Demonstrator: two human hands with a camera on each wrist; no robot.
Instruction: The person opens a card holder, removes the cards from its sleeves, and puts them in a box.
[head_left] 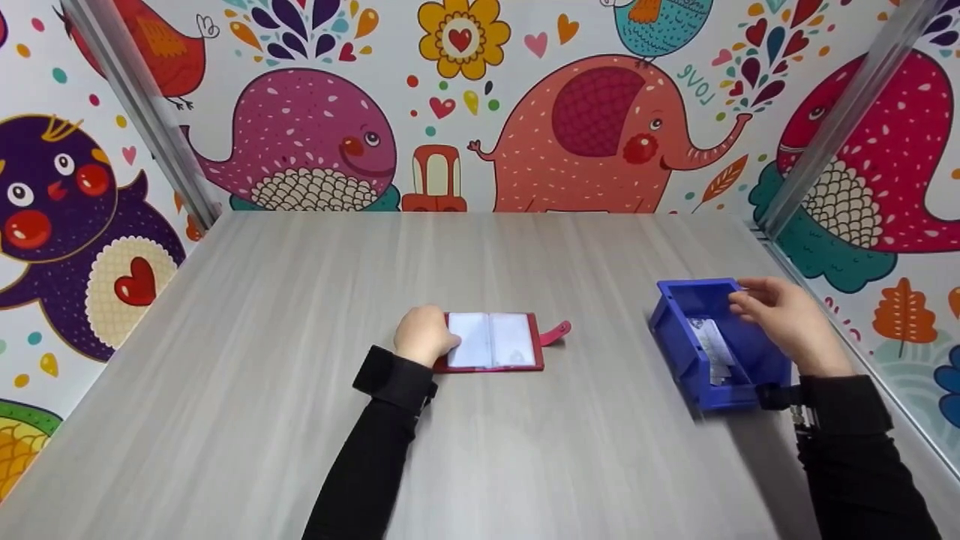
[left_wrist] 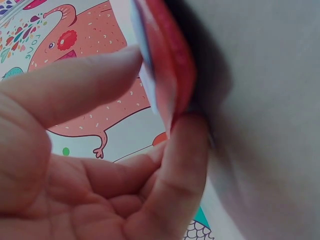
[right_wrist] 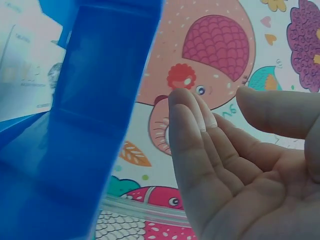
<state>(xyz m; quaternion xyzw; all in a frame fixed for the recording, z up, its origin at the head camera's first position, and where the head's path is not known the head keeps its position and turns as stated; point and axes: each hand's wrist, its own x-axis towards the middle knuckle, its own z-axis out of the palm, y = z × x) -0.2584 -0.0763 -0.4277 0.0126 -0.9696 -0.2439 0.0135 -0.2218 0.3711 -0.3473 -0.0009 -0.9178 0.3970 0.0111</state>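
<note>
An open red card holder (head_left: 538, 352) with clear sleeves (head_left: 512, 339) lies in the middle of the table, its pink snap strap (head_left: 556, 332) sticking out to the right. My left hand (head_left: 424, 335) pinches its left edge; in the left wrist view the thumb is on the sleeve side and fingers are behind the red cover (left_wrist: 177, 65). Over the right rim of a blue bin (head_left: 679, 341) is my right hand (head_left: 791, 319), fingers loosely bent with nothing between them. Printed cards (head_left: 711, 345) lie inside the bin, also visible in the right wrist view beside the hand (right_wrist: 225, 160).
The pale wood-grain table (head_left: 300, 300) is walled by cartoon-printed panels (head_left: 450, 112) at the back and sides. Metal posts (head_left: 142, 105) stand at the corners. The bin sits near the table's right edge, close to the right panel.
</note>
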